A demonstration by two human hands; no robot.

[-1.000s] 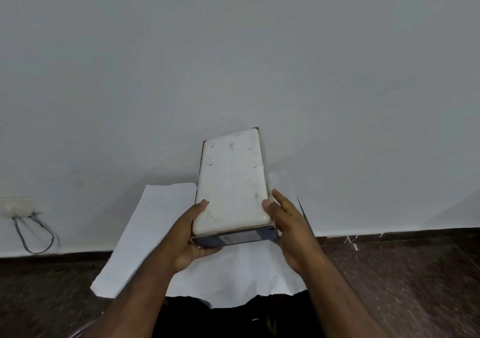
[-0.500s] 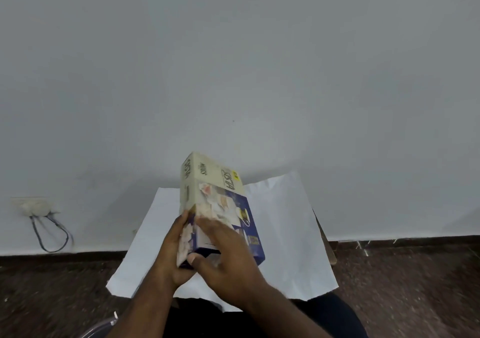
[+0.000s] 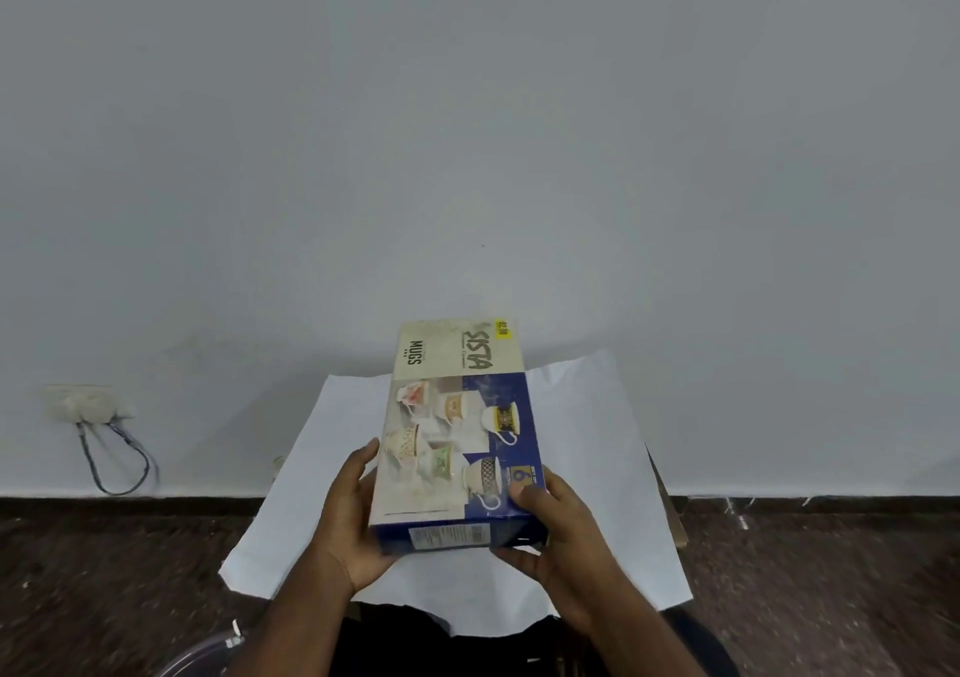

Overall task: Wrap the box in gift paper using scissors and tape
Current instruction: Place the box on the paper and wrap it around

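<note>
I hold a mug box (image 3: 457, 432) above a white sheet of paper (image 3: 602, 473), its printed face with pictures of mugs turned up. My left hand (image 3: 353, 525) grips the box's near left edge, fingers under it and thumb along its side. My right hand (image 3: 566, 536) grips the near right corner, thumb on the top face. The paper lies spread on a small surface over my lap and hangs past its edges. No scissors or tape show.
A grey wall (image 3: 467, 130) fills the upper view. A wall socket with a looped cable (image 3: 98, 427) sits low at the left. Dark speckled floor (image 3: 831, 572) runs along both sides. A clear rounded plastic thing (image 3: 202, 650) shows at the bottom left.
The box has been turned over in my hands, from its plain white face up to its printed face up. My right hand went from across the box back to the right corner.
</note>
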